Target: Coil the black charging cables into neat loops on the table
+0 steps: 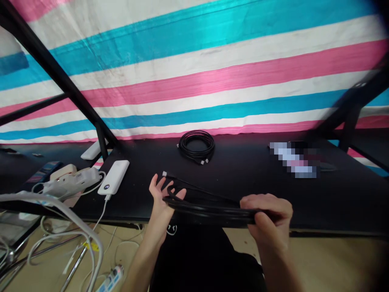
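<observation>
My right hand (pixel 269 219) is closed around one end of a long flat loop of black cable (pixel 209 209) held over the near edge of the black table (pixel 243 178). My left hand (pixel 162 194) has its fingers spread, with the other end of the loop hooked around the palm. A loose cable end with a silver plug (pixel 164 173) sticks out above the left fingers. A second black cable (pixel 197 146), wound into a neat round coil, lies at the far middle of the table.
A white power bank (pixel 114 177) with a white lead lies on the table's left part. A white power strip (pixel 71 182) and loose white wires sit lower left. Black frame bars (pixel 51 69) cross a striped pink, blue and white sheet. A blurred patch lies at right.
</observation>
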`<move>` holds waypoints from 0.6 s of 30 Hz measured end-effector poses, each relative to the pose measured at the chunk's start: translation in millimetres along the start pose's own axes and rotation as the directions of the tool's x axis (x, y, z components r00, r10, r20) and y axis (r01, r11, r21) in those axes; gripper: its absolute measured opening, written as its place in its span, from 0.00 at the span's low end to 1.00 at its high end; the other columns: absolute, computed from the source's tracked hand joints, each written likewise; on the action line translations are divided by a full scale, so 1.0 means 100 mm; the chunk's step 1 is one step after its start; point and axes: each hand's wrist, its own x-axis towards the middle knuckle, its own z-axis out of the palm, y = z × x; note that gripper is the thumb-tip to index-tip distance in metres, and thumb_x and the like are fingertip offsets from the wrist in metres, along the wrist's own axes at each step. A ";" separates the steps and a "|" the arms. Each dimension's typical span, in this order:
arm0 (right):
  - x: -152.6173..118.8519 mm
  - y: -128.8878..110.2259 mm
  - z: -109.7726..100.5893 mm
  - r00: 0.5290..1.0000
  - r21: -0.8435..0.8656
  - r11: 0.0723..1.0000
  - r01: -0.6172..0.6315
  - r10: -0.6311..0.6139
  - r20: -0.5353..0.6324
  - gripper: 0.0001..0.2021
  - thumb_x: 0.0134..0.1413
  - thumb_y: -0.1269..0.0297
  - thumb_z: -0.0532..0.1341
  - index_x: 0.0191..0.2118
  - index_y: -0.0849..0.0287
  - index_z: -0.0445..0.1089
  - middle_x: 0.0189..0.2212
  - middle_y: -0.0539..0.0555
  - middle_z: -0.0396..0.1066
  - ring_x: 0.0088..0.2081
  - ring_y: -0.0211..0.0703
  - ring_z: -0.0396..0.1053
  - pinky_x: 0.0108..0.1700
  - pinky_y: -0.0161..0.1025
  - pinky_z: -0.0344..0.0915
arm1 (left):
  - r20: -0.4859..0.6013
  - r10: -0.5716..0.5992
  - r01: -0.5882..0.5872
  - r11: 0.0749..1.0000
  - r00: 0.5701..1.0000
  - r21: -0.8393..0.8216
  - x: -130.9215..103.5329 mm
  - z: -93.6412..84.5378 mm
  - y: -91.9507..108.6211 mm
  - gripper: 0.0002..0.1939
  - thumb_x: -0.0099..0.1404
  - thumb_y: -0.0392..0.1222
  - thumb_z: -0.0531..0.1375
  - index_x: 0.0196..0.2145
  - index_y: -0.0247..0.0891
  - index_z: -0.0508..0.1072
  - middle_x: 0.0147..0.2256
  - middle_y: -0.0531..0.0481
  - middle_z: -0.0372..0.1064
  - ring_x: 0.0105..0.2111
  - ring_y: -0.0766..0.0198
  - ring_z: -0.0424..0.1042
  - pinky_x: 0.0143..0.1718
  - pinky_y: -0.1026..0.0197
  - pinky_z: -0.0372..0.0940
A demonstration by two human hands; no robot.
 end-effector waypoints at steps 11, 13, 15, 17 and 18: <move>0.13 0.03 0.05 0.895 0.108 0.901 -0.419 0.430 -0.115 0.11 0.47 0.57 0.67 0.22 0.58 0.76 0.10 0.45 0.54 0.13 0.27 0.44 0.15 0.29 0.39 | 0.485 -0.007 -0.104 0.974 0.874 0.201 -0.03 -0.10 0.11 0.11 0.62 0.46 0.59 0.39 0.37 0.71 0.33 0.48 0.74 0.41 0.59 0.73 0.49 0.57 0.62; 0.13 0.05 0.05 0.857 0.084 0.862 -0.500 0.507 -0.095 0.11 0.49 0.57 0.66 0.25 0.58 0.76 0.12 0.45 0.52 0.15 0.27 0.43 0.17 0.29 0.38 | 0.524 -0.033 -0.115 0.962 0.851 0.248 -0.04 -0.08 0.10 0.12 0.64 0.48 0.57 0.30 0.37 0.69 0.26 0.51 0.71 0.37 0.59 0.74 0.48 0.57 0.62; 0.13 0.06 0.04 0.834 0.078 0.838 -0.541 0.546 -0.085 0.11 0.50 0.56 0.65 0.27 0.58 0.76 0.14 0.44 0.51 0.16 0.27 0.42 0.17 0.30 0.37 | 0.536 -0.054 -0.111 0.956 0.842 0.271 -0.06 -0.07 0.09 0.15 0.64 0.50 0.56 0.26 0.37 0.67 0.23 0.53 0.67 0.33 0.61 0.73 0.48 0.56 0.61; 0.14 0.06 0.05 0.821 0.089 0.823 -0.561 0.567 -0.068 0.12 0.51 0.54 0.64 0.30 0.58 0.76 0.14 0.43 0.48 0.17 0.27 0.40 0.17 0.30 0.36 | 0.520 -0.075 -0.071 0.964 0.851 0.256 -0.08 -0.06 0.08 0.16 0.64 0.52 0.57 0.26 0.37 0.65 0.22 0.55 0.63 0.30 0.63 0.71 0.47 0.56 0.61; 0.15 0.05 0.06 0.818 0.099 0.819 -0.565 0.572 -0.065 0.12 0.52 0.54 0.63 0.32 0.58 0.76 0.14 0.43 0.46 0.17 0.27 0.39 0.17 0.30 0.35 | 0.510 -0.085 -0.044 0.971 0.856 0.236 -0.09 -0.06 0.07 0.16 0.63 0.53 0.58 0.28 0.37 0.65 0.22 0.55 0.62 0.29 0.63 0.70 0.45 0.56 0.62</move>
